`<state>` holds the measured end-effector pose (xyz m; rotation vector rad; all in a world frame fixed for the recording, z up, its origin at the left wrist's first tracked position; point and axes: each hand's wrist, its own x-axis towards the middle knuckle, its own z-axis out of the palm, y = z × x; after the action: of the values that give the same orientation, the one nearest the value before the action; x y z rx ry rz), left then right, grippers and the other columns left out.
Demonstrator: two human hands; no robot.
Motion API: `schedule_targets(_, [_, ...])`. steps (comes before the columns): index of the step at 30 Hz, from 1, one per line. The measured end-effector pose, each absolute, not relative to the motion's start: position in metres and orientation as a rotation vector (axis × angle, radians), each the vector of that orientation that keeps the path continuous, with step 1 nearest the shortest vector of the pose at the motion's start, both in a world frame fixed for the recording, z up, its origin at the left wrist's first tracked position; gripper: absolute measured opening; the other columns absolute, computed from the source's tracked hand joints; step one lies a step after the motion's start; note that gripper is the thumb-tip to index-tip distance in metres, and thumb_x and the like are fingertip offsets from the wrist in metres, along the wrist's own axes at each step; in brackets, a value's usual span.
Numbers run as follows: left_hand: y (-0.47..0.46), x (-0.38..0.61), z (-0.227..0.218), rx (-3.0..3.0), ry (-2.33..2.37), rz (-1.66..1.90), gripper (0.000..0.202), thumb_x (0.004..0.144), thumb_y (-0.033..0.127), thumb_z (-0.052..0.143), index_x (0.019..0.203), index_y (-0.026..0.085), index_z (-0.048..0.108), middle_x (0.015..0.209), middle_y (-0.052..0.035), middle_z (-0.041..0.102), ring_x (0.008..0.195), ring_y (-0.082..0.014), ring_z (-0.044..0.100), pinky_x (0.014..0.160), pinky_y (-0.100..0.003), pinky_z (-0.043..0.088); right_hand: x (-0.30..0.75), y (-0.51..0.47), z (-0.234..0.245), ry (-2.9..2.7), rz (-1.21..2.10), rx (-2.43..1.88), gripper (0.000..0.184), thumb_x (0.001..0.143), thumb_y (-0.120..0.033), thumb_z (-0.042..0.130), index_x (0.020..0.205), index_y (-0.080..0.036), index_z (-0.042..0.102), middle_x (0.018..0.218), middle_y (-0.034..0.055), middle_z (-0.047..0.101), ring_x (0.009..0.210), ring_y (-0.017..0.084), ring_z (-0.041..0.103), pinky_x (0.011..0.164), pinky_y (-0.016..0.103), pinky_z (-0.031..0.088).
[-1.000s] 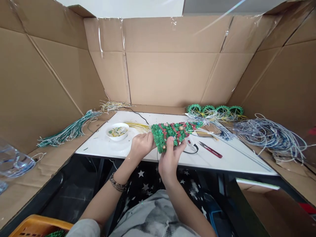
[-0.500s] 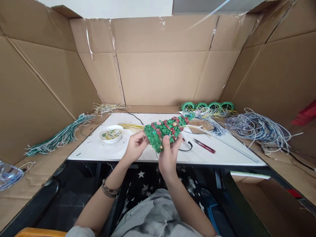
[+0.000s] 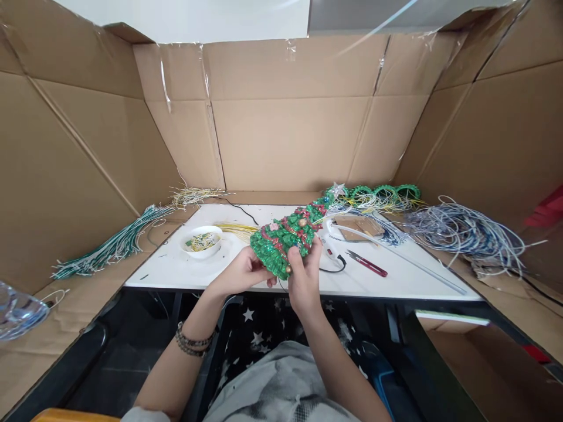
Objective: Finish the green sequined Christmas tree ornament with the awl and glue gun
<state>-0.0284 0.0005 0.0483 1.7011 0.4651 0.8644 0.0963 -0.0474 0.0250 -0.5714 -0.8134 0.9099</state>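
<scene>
A glittery green Christmas tree ornament (image 3: pixel 285 237) with red garlands and gold balls is held above the front of the white table. It tilts, its star tip toward the upper right and its base toward the lower left. My right hand (image 3: pixel 305 275) grips its lower right side, thumb on the front. At the base, my left hand (image 3: pixel 247 271) has its fingers curled in; what they pinch underneath is hidden. A thin dark wire hangs between the hands. Behind the right hand lies a white glue gun (image 3: pixel 329 243) with a black cord.
Red-handled snips (image 3: pixel 367 264) and a long clear stick lie on the right of the table (image 3: pixel 396 287). A white bowl (image 3: pixel 201 251) of wire clippings stands left. Wire bundles (image 3: pixel 466 234) and green rings (image 3: pixel 387 192) lie around the edges, inside cardboard walls.
The tree's star tip has swung upward and its base has moved slightly down and left. My left hand has shifted lower, further under the base. The view has shifted slightly.
</scene>
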Motion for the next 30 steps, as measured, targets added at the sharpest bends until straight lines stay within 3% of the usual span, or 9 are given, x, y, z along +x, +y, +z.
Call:
schedule_targets(3, [0.001,-0.020,0.043,1.655,0.466,0.988,0.016,0.073,0.029,0.081,0.068,0.016,0.073,0.062,-0.0027,0.071,0.056,-0.0155,0.064,0.058,-0.026,0.055,0.096,-0.047,0.025,-0.824,0.844,-0.587,0.067,0.085,-0.045,0.067,0.140,-0.030,0.032,0.112,0.0036,0.062,0.102,0.020,0.065,0.093,0.042,0.057])
schedule_targets(5, [0.000,-0.012,0.039,1.597,0.490,1.123,0.012,0.073,0.029,0.081,0.076,0.018,0.075,0.070,-0.0026,0.075,0.065,-0.0174,0.068,0.065,-0.027,0.056,0.097,-0.047,0.025,-0.840,0.771,-0.621,0.066,0.084,-0.045,0.069,0.138,-0.028,0.035,0.127,0.0069,0.059,0.113,0.020,0.061,0.102,0.041,0.052])
schedule_targets(7, [-0.003,-0.004,0.037,1.498,0.527,1.269,0.021,0.069,0.025,0.084,0.088,0.020,0.077,0.081,-0.0029,0.078,0.076,-0.0199,0.071,0.072,-0.029,0.057,0.097,-0.047,0.025,-0.872,0.719,-0.645,0.067,0.082,-0.045,0.070,0.137,-0.025,0.037,0.135,0.0099,0.056,0.120,0.021,0.058,0.106,0.042,0.048])
schedule_targets(10, [-0.009,0.004,0.034,1.396,0.606,1.416,0.030,0.062,0.020,0.087,0.090,0.019,0.077,0.088,-0.0040,0.079,0.083,-0.0222,0.071,0.076,-0.030,0.058,0.097,-0.048,0.026,-0.900,0.683,-0.657,0.072,0.081,-0.045,0.071,0.140,-0.024,0.034,0.138,0.0124,0.054,0.122,0.022,0.058,0.107,0.042,0.047])
schedule_targets(15, [-0.016,0.007,0.032,1.349,0.693,1.545,0.018,0.061,0.022,0.086,0.075,0.017,0.076,0.079,-0.0033,0.078,0.077,-0.0220,0.071,0.074,-0.032,0.058,0.098,-0.052,0.029,-0.894,0.677,-0.658,0.076,0.080,-0.046,0.071,0.141,-0.024,0.032,0.138,0.0125,0.053,0.121,0.022,0.058,0.106,0.041,0.047])
schedule_targets(20, [-0.016,0.007,0.030,1.326,0.668,1.508,0.017,0.065,0.026,0.083,0.078,0.018,0.075,0.083,-0.0034,0.078,0.083,-0.0220,0.070,0.080,-0.034,0.058,0.103,-0.054,0.032,-0.871,0.660,-0.662,0.065,0.081,-0.047,0.069,0.135,-0.026,0.039,0.132,0.0103,0.056,0.118,0.022,0.058,0.106,0.042,0.046])
schedule_targets(23, [-0.017,0.008,0.032,1.292,0.656,1.460,0.015,0.068,0.030,0.081,0.075,0.018,0.075,0.075,-0.0033,0.077,0.080,-0.0223,0.071,0.078,-0.036,0.058,0.105,-0.053,0.031,-0.896,0.665,-0.655,0.067,0.081,-0.047,0.070,0.136,-0.026,0.037,0.133,0.0105,0.056,0.118,0.022,0.058,0.106,0.042,0.046])
schedule_targets(30, [-0.015,-0.001,0.041,1.395,0.631,1.410,0.022,0.058,0.023,0.088,0.075,0.018,0.076,0.076,-0.0032,0.077,0.081,-0.0235,0.071,0.081,-0.035,0.058,0.113,-0.050,0.029,-0.998,0.700,-0.565,0.077,0.077,-0.044,0.076,0.141,-0.026,0.036,0.138,0.0107,0.054,0.123,0.024,0.057,0.105,0.041,0.048])
